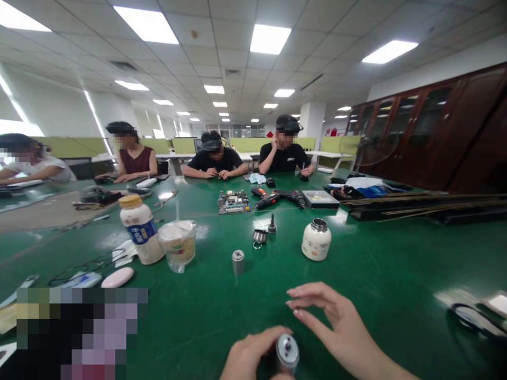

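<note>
At the bottom edge, my left hand point(251, 351) is curled around a silver metal cylinder point(288, 352) that looks like a small motor, with dark holes in its upright top face. My right hand point(335, 324) is just to the right and above it, palm turned inward, fingers apart and nothing between them. A similar silver cylinder point(238, 262) stands upright farther up the green table. Behind that are a small steel cup-shaped piece with a ring point(260, 238) and a dark metal fitting point(272, 224). A cream flask point(316, 240) without a lid stands beyond my right hand.
On the left stand a yellow-capped bottle point(141, 232) and a plastic cup with a straw point(178, 245). A circuit board point(233, 202) and power drills point(269, 199) lie farther back. Long thin rods point(428, 199) lie at right. Several people sit across the green table point(190, 322).
</note>
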Tool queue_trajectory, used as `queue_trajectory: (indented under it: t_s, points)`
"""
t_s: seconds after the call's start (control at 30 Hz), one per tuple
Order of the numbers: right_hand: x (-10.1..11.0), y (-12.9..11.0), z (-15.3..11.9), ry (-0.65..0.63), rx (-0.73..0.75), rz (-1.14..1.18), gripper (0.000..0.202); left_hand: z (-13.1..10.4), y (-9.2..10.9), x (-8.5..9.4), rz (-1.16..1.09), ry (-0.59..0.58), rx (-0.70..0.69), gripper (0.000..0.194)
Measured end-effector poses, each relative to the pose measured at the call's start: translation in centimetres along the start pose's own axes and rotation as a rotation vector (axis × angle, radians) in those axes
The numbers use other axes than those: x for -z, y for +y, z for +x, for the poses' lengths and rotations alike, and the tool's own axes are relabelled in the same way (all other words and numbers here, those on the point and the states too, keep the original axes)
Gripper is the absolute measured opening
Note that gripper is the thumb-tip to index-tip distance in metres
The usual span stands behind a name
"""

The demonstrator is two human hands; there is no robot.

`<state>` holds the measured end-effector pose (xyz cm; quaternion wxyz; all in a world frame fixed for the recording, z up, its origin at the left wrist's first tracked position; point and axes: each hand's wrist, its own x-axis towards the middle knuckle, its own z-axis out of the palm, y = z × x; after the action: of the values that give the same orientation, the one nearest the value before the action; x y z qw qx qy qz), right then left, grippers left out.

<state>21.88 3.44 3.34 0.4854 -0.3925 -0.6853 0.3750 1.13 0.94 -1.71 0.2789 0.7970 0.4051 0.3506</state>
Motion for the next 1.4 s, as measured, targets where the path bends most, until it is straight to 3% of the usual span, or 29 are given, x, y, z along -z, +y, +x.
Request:
queue_trajectory:
  t_s: [0.17,0.43,0.6,0.77,1.07,1.27,1.4]
  points:
    - [-1.4,-2.0,-1.7,-0.129,0.186,-0.039,0.024,0.2,0.1,-0.2,-0.073,0.001,-0.037,0.056]
    - [-1.1,-1.4,-1.7,-0.073,0.152,-0.163,0.022,0.0,0.8,-0.1,-0.106,-0.008,-0.021,0.058]
    - [-1.6,-0.9,-1.5,0.002,0.168,-0.014,0.019,0.1,0.8,0.0,-0.141,-0.021,-0.016,0.061]
    - [-2.4,-1.0,-1.6,-0.080,0.179,-0.048,0.022,0.1,1.1,0.0,-0.143,-0.012,0.003,0.056]
    - [-2.2,-0.6,-2.0,-0.099,0.103,-0.040,0.019,0.2,1.4,0.1,-0.129,0.002,-0.025,0.052]
    - [-1.5,-1.4,-2.2,-0.082,0.213,-0.059,0.023,0.3,1.4,0.1,-0.083,-0.003,0.004,0.055]
    - [-0.7,-1.7,-2.4,-0.090,0.307,-0.047,0.042,0.2,1.5,0.0,-0.074,-0.011,0.022,0.053]
